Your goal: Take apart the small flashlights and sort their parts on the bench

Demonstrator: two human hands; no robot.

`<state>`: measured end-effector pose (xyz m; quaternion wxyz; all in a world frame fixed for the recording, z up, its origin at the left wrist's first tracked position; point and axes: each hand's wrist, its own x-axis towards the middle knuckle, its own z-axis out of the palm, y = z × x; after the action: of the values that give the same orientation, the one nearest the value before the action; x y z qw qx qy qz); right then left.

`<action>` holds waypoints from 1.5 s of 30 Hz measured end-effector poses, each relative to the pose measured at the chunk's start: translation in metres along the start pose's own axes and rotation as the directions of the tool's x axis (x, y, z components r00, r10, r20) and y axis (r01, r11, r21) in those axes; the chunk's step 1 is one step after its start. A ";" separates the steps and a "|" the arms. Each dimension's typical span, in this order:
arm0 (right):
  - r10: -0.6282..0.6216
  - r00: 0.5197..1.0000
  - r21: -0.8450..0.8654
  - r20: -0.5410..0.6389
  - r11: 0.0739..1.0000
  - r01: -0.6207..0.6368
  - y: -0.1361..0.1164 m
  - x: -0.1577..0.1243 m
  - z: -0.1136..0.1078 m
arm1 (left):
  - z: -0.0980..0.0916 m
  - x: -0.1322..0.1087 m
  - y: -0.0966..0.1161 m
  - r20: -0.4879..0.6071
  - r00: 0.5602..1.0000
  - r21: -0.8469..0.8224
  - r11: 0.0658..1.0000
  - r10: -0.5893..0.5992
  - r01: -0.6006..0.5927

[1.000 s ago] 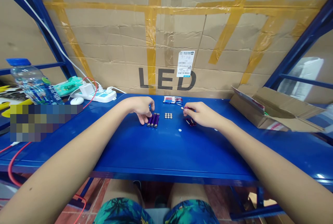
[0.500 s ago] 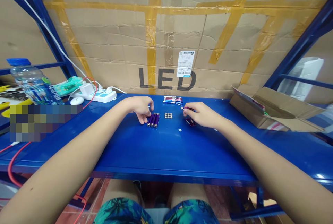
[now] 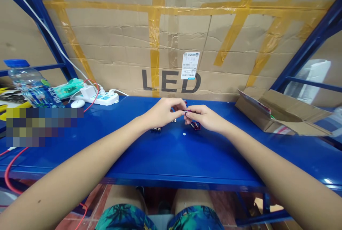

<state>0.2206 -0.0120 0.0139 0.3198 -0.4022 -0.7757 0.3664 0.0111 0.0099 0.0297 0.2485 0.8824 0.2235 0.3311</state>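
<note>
Well, from where I stand, the person's left hand (image 3: pixel 162 113) and right hand (image 3: pixel 205 118) meet near the middle of the blue metal surface (image 3: pixel 171 155), their fingertips almost touching. The right hand's fingers (image 3: pixel 193 109) are closed in a tight pinch around a slim purple metallic tube (image 3: pixel 188 111), which lies roughly level between the two hands. The left hand's fingers (image 3: pixel 180 104) curl in against the tube's far side, though from here I can't tell whether they actually grip it.

Just below the right hand sits a small dark-red cluster of parts (image 3: pixel 195 126), and a little white disc (image 3: pixel 184 134) lies nearby. Under the left hand, the dark ends of a few batteries (image 3: pixel 155 129) poke out, while small silver button cells (image 3: pixel 174 120) barely show past the wrist.

At the upper left of the frame are a water bottle with a blue cap (image 3: pixel 33 87), a white power strip (image 3: pixel 99 98) with a charger (image 3: pixel 89 92) plugged in, and a white mouse (image 3: pixel 77 103). An opened cardboard box (image 3: pixel 283 114) rests at the right end of the surface. Behind everything, a taped cardboard sheet printed "LED" (image 3: pixel 171 82) fills the view.
</note>
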 end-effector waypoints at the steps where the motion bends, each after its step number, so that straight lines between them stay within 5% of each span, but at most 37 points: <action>1: 0.013 1.000 0.066 0.022 0.998 -0.014 0.000 0.000 0.001 | 0.003 -0.001 0.000 -0.005 1.000 -0.002 1.000 -0.001 0.000; 7: 0.031 0.990 0.374 0.139 0.924 -0.082 -0.004 -0.002 0.005 | 0.008 -0.002 -0.001 -0.062 0.998 0.008 1.000 0.030 -0.029; 12: 0.020 0.999 0.029 0.041 0.999 -0.021 -0.009 -0.003 0.009 | 0.010 -0.002 0.002 -0.112 0.993 -0.055 0.998 -0.040 0.034; 17: -0.060 0.997 -0.293 -0.040 0.955 0.045 -0.015 -0.006 0.013 | 0.012 0.000 0.001 -0.127 0.987 -0.145 0.986 -0.103 0.085; 31: -0.175 0.984 -0.455 0.027 0.875 0.168 -0.014 -0.008 0.010 | 0.014 0.001 -0.003 -0.152 0.974 -0.204 0.969 -0.170 0.137; 39: -0.042 0.999 -0.123 -0.023 0.992 0.039 -0.007 -0.005 0.008 | 0.014 0.000 -0.003 -0.144 0.977 -0.191 0.973 -0.156 0.127; 45: -0.004 1.000 0.161 0.018 0.987 0.001 -0.004 -0.004 0.004 | 0.014 0.000 -0.003 -0.144 0.977 -0.171 0.976 -0.159 0.134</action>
<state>0.2175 -0.0184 0.0143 0.3446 -0.3708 -0.7468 0.4313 0.0197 0.0085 0.0188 0.3241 0.8118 0.2798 0.3970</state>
